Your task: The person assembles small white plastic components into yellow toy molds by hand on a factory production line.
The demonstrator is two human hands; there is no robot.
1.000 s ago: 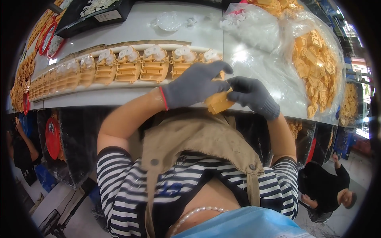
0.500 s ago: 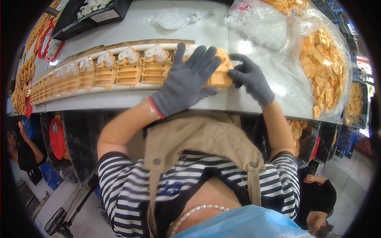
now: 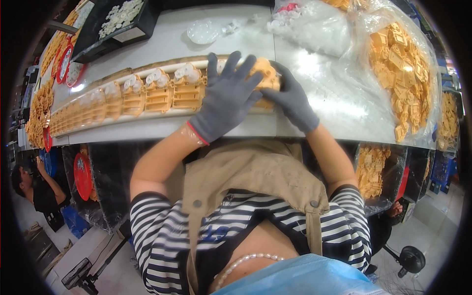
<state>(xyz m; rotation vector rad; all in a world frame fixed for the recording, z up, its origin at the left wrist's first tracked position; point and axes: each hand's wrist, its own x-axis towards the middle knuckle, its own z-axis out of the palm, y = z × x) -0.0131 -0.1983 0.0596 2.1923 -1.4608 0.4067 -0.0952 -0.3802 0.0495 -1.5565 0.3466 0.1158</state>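
Note:
A long row of orange plastic housings [image 3: 188, 94] stands side by side on a white rail, and clear-white round pieces [image 3: 187, 73] sit at the far ends of several of them. My left hand [image 3: 223, 101], in a grey glove, lies over the right end of this row with its fingers spread, its fingertips against an orange plastic part [image 3: 267, 73]. From the right, my gloved right hand [image 3: 293, 102] grips the edge of that part, thumb on top and fingers behind it. Both hands partly cover the part and the housings beneath.
Beyond the row lie a clear bag of small pieces [image 3: 204, 32] and a black bin [image 3: 147, 24] holding white pieces. A large plastic bag of orange parts [image 3: 400, 73] spreads at the right. Red baskets [image 3: 82, 176] and dark bins flank my body below the table edge.
My right hand has shifted left and closed around the orange part's right edge. My left hand stays spread over the row, slightly lower on it. The whole view has shifted a little.

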